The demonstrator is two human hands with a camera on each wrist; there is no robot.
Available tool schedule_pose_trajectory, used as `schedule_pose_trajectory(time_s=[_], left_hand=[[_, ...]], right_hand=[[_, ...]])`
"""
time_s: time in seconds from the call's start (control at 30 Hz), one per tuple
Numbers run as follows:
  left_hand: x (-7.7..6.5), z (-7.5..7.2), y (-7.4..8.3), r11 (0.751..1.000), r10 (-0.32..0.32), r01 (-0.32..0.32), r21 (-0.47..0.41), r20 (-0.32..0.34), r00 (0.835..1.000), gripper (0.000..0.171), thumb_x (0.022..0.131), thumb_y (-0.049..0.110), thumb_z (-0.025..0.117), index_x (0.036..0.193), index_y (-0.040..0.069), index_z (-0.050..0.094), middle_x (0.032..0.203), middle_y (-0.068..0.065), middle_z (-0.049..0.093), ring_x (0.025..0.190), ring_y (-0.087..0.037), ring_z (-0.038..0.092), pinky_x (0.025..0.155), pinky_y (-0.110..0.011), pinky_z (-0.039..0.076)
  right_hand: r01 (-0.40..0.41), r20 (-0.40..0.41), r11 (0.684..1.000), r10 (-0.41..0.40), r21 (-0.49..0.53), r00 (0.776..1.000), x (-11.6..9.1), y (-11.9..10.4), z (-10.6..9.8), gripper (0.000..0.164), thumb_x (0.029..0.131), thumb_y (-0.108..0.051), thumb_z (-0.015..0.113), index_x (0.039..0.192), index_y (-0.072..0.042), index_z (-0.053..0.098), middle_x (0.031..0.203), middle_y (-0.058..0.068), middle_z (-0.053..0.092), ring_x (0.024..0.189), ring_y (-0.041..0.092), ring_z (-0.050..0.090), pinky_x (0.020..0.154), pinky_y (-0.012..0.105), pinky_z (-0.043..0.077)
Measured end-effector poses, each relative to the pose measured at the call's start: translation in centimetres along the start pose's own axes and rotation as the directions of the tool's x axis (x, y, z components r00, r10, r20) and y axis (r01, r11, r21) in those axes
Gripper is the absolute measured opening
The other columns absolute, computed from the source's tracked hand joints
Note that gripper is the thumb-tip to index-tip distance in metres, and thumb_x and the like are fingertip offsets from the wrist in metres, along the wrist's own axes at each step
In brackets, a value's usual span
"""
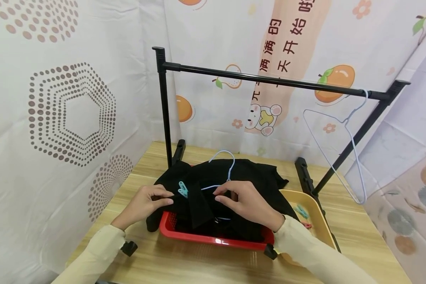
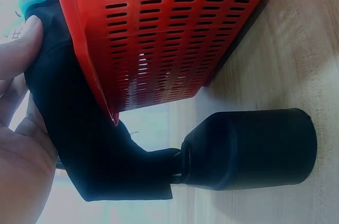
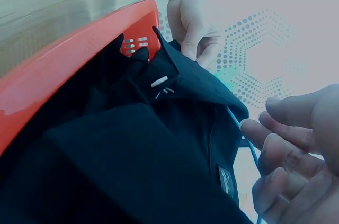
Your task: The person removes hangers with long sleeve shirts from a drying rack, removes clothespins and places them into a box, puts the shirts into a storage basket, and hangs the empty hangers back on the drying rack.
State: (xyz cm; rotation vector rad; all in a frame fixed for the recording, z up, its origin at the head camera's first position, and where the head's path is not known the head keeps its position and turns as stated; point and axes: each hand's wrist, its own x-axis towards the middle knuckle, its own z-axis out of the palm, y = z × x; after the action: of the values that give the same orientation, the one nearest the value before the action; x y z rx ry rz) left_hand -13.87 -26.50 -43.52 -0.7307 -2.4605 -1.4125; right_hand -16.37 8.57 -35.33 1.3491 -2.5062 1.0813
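Observation:
A black garment lies heaped over the red basket, draping past its rim. My left hand pinches the garment's edge between thumb and fingers, beside a teal clothespin clipped to the cloth. A light blue hanger sits within the garment, its hook pointing up and the rest mostly hidden by fabric. Near the hanger's shoulder is my right hand, fingers loosely bent, with a gap between thumb and index finger. In the right wrist view, these fingers hover beside the hanger's wire and the cloth, gripping nothing.
Behind the basket stands a black rack, with another light blue hanger hung at its right end. A yellow tray at right holds a teal clothespin and a red clothespin. Printed curtains surround the wooden table.

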Motion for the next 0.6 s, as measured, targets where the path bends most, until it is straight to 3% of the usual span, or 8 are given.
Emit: schedule_pose_trajectory(time_s=[0.6], left_hand=[[-0.2,0.0,0.1,1.0,0.0,0.0,-0.004,-0.011,1.0,0.017,0.089,0.012,0.081,0.106,0.015,0.083,0.088,0.009,0.072,0.072,-0.011,0.06,0.063,-0.028,0.053]], right_hand=[[0.07,0.007,0.997,-0.07,0.021,0.998,2.6,-0.6,1.8,0.015,0.099,-0.019,0.072,0.113,-0.012,0.076,0.104,-0.009,0.073,0.062,0.003,0.05,0.055,0.022,0.045]])
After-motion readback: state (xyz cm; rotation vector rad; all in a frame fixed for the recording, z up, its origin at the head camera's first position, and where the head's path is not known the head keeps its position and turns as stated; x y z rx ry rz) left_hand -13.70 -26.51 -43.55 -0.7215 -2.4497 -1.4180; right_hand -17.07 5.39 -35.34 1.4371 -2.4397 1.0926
